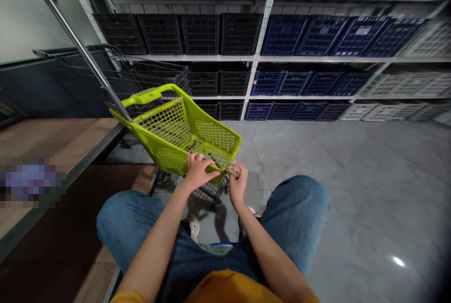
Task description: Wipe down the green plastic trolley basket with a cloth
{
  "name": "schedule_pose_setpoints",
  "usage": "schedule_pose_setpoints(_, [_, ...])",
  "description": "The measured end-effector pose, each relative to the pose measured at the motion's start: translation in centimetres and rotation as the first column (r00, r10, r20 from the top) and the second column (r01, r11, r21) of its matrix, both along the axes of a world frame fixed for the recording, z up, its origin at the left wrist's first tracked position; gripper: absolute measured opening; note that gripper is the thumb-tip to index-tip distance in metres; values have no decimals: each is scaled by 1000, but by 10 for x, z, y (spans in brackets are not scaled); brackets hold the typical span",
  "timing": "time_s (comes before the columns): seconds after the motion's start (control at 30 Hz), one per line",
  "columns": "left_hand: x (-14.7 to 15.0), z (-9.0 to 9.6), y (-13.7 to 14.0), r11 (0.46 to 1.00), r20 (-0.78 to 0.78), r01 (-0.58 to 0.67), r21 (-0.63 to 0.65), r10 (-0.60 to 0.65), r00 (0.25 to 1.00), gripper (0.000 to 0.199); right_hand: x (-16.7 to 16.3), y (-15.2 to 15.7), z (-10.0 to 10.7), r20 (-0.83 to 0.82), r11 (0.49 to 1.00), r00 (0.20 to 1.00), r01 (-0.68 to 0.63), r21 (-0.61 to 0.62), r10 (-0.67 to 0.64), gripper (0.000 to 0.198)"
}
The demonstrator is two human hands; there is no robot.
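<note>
In front of me stands a lime-green plastic shopping cart (214, 131) with a perforated basket. My left hand (200, 170) holds its near rim, fingers curled over the edge and thumb on the outer side. My right hand (238, 183) is closed on a crumpled beige cloth (233, 169), which touches the outside of the basket's corner. Part of the cloth is hidden by the fingers. Inside the basket, the slotted floor and a grid flap (167, 122) show.
Wooden shelves (59, 138) with a metal edge run along the left, a blurred-out item on top. A metal pole (81, 49) slants behind the cart's handle. Beyond stand a dark wire cart (151, 75) and racks of black, blue (285, 35) and white crates. Grey floor (352, 176) extends right.
</note>
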State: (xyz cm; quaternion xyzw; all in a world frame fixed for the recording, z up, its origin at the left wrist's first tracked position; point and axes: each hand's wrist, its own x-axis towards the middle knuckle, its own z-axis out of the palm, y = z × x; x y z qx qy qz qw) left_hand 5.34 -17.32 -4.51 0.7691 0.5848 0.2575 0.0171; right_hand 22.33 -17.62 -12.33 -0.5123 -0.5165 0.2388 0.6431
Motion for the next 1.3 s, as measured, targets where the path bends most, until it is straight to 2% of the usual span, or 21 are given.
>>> schedule_pose_setpoints(0.07, [-1, 0, 1, 1000, 11, -3, 1, 3, 1000, 33, -2, -10, -5, 53, 999, 998, -25, 29, 23, 32])
schedule_pose_setpoints(0.13, [-2, 2, 1, 1000, 16, 2, -1, -2, 1000, 33, 2, -7, -8, 75, 998, 996, -57, 27, 55, 31])
schedule_pose_setpoints(0.2, [-5, 3, 0, 1000, 18, 20, -9, -20, 1000, 32, 14, 11, -4, 82, 999, 996, -46, 11, 45, 29])
schedule_pose_setpoints(0.33, [-11, 5, -3, 998, 32, 58, -22, -57, 998, 31, 33, 48, 15, 94, 998, 994, 64, 0, -64, 29])
schedule_pose_setpoints(0.43, [-11, 4, -4, 998, 29, 61, -14, -61, 998, 30, 22, 28, 20, 161, 998, 987, 21, 63, -31, 33])
schedule_pose_setpoints(0.53, [-10, 2, -3, 999, 15, 47, 20, -47, 999, 29, 4, -14, 14, 306, 973, 941, -190, 131, 143, 39])
schedule_pose_setpoints(0.6, [-10, 2, -3, 999, 9, 45, 29, -45, 999, 30, 3, -24, 11, 383, 946, 899, -289, 148, 215, 42])
schedule_pose_setpoints(0.67, [-10, 3, -3, 999, 9, 50, 16, -50, 999, 30, 14, -8, 15, 407, 950, 893, -273, 150, 192, 41])
schedule_pose_setpoints(0.8, [-10, 4, -2, 999, 24, 48, -3, -48, 999, 29, 51, 63, 35, 403, 993, 913, -99, 71, 62, 34])
schedule_pose_setpoints(0.87, [-9, 4, -2, 999, 32, 42, 0, -42, 999, 28, 59, 82, 46, 442, 997, 896, -72, 30, 51, 33])
schedule_pose_setpoints(0.93, [-8, 3, -1, 999, 36, 35, -1, -35, 999, 27, 55, 76, 52, 506, 994, 859, -108, 22, 82, 34])
schedule_pose_setpoints(1.0, [-8, 3, 0, 1000, 31, 25, -3, -25, 999, 27, 43, 50, 52, 570, 979, 807, -201, 26, 151, 34])
schedule_pose_setpoints(1.07, [-9, 2, 0, 1000, 20, 18, 1, -18, 1000, 28, 31, 21, 49, 620, 950, 749, -311, 18, 233, 34])
schedule_pose_setpoints(1.13, [-10, 2, 1, 1000, 14, 18, 8, -18, 1000, 29, 26, 6, 46, 656, 919, 696, -394, 10, 291, 32])
schedule_pose_setpoints(1.2, [-10, 2, 1, 1000, 16, 25, 6, -25, 1000, 28, 32, 16, 48, 690, 910, 660, -415, 4, 297, 31])
schedule_pose_setpoints(1.3, [-11, 2, 1, 999, 28, 39, -16, -38, 999, 27, 57, 70, 57, 720, 958, 664, -288, -4, 203, 30])
